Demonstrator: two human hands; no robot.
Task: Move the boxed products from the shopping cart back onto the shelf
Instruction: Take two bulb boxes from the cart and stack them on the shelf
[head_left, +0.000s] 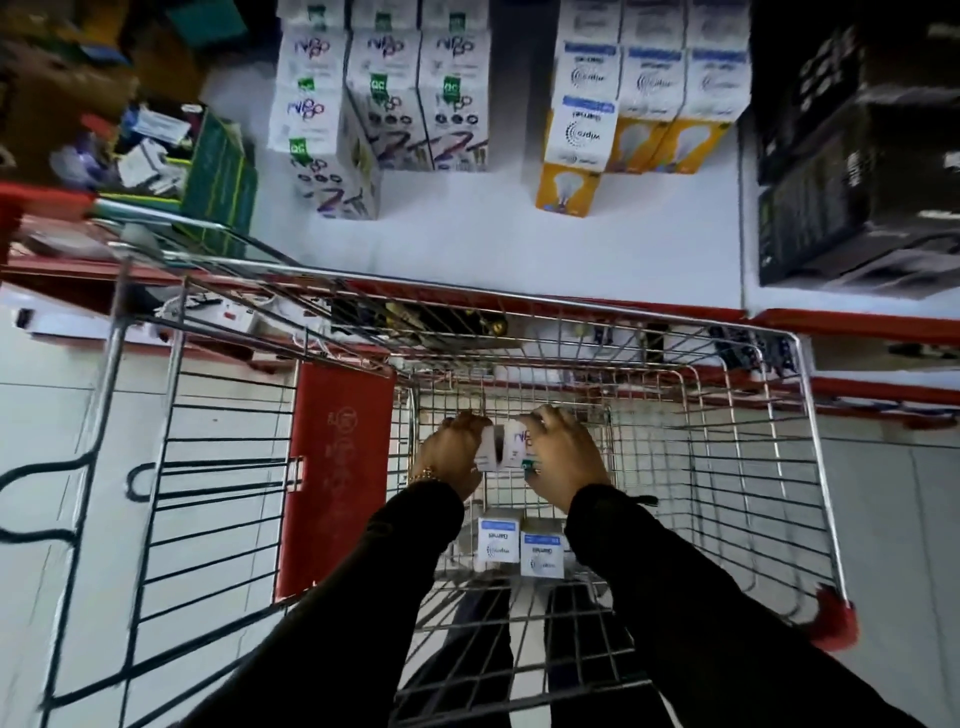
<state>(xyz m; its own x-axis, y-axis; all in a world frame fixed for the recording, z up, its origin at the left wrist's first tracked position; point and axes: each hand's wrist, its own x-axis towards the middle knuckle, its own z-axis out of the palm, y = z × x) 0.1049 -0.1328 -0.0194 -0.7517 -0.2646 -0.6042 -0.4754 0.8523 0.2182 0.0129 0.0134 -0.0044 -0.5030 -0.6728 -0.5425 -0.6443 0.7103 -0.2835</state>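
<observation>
Left hand (453, 451) and right hand (563, 451) clasped white bulb boxes (503, 448), apparently two, low inside shopping cart (802, 415) | two more boxes (521, 552) on cart floor, nearer the person | shelf (519, 244) lay ahead, beyond cart's front rim

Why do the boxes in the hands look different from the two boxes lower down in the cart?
The held boxes are gripped between the left hand and right hand, lifted and tilted; the two loose boxes sit upright on the cart's wire floor, side by side and untouched. The held boxes show purple lettering; the two loose boxes carry a blue band and a round swirl logo. Both kinds are small, mostly white cartons.
</observation>
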